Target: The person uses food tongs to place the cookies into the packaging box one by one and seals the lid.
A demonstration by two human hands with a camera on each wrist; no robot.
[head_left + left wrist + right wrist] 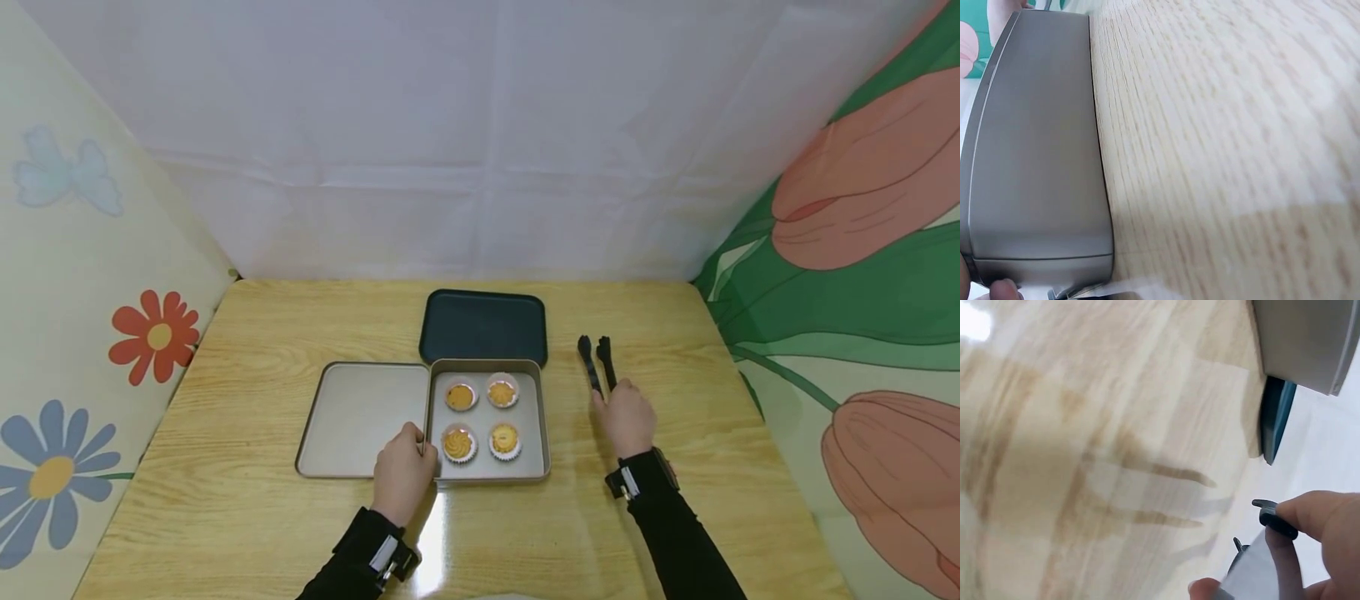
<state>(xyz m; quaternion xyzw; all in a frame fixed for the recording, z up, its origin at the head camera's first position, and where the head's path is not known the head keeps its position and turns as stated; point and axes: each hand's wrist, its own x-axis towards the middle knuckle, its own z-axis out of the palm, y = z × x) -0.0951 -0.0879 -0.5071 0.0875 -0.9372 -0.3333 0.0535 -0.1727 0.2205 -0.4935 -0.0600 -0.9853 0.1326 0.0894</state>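
Note:
A deep metal baking pan (482, 421) stands mid-table with several golden piped cookies (460, 443) in white paper cups inside it. My left hand (403, 477) grips the pan's left wall near its front corner. In the left wrist view the pan's long grey side (1038, 144) fills the left part, a fingertip (1004, 289) at its corner. To the right of the pan, my right hand (628, 418) holds black tongs (607, 363), their two arms spread apart and pointing away from me. The right wrist view shows the tongs (1279, 524) between thumb and fingers, above their shadows on the table.
A flat, shallow metal tray (360, 417) lies directly left of the pan. Behind the pan is a dark blue-green tray (483, 327). The wooden table (247, 367) meets a white cloth (420, 150) at the back, with flower-printed panels on both sides.

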